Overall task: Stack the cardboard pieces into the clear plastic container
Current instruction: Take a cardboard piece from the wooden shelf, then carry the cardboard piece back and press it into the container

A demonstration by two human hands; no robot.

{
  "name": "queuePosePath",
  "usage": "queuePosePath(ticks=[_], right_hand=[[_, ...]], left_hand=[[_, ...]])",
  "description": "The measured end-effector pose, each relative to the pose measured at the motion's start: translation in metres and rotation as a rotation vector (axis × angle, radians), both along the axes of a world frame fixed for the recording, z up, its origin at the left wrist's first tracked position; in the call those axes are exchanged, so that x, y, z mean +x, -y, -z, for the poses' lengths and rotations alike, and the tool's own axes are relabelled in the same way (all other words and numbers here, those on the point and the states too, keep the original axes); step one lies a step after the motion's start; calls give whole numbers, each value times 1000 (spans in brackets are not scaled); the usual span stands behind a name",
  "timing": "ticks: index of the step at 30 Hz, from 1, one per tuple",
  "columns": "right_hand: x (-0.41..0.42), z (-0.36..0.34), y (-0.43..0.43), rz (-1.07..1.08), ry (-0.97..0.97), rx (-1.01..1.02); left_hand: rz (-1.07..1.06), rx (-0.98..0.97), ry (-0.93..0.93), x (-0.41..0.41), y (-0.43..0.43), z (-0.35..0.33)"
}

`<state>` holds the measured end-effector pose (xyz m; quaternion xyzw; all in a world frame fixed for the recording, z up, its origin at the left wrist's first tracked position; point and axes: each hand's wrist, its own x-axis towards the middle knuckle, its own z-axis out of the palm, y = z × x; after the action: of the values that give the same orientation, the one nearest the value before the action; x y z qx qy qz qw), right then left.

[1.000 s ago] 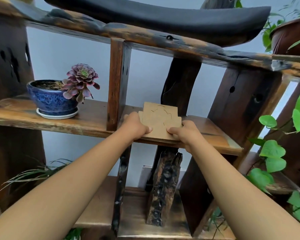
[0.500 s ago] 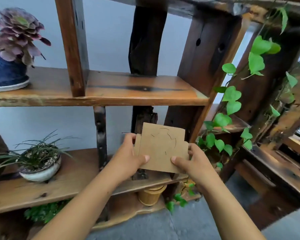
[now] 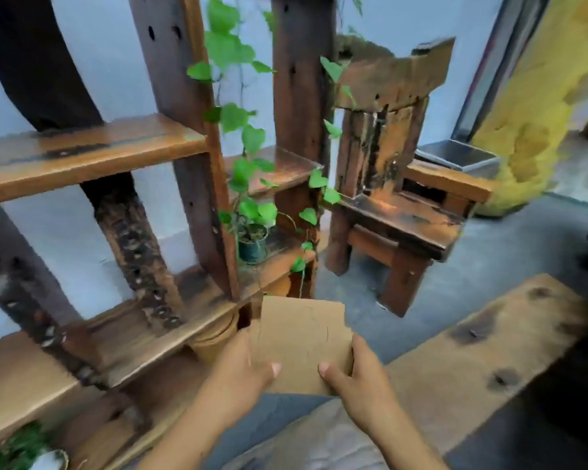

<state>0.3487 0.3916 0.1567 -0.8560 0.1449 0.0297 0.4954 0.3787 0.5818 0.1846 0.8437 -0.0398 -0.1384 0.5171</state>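
Observation:
A flat stack of brown cardboard pieces [image 3: 299,337] with notched corners hangs low in the middle of the view, held level in front of me. My left hand [image 3: 241,364] grips its left edge, thumb on top. On the right edge sits my right hand [image 3: 350,371], thumb likewise on top. The frame is blurred by motion. No clear plastic container is in view.
A rustic wooden shelf unit [image 3: 92,150] fills the left, with a trailing green vine [image 3: 241,130] and a small potted plant [image 3: 252,245]. A small wooden chair [image 3: 401,212] stands behind. A wooden plank [image 3: 489,351] crosses the lower right over grey floor.
Both hands lifted the cardboard off the middle shelf and brought it down and toward me. The view has swung right and down, away from the succulent pot.

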Motion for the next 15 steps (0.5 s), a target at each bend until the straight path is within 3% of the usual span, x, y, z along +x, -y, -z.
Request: queuePosePath(ticks=[4, 7, 15], right_hand=[[-74, 18, 101, 223, 11, -4], [-100, 17, 133, 288, 18, -39], [-233, 24, 244, 720, -32, -159]], left_hand=[[235, 49, 19, -27, 113, 13], [317, 62, 26, -37, 152, 19], [699, 99, 13, -108, 315, 42]])
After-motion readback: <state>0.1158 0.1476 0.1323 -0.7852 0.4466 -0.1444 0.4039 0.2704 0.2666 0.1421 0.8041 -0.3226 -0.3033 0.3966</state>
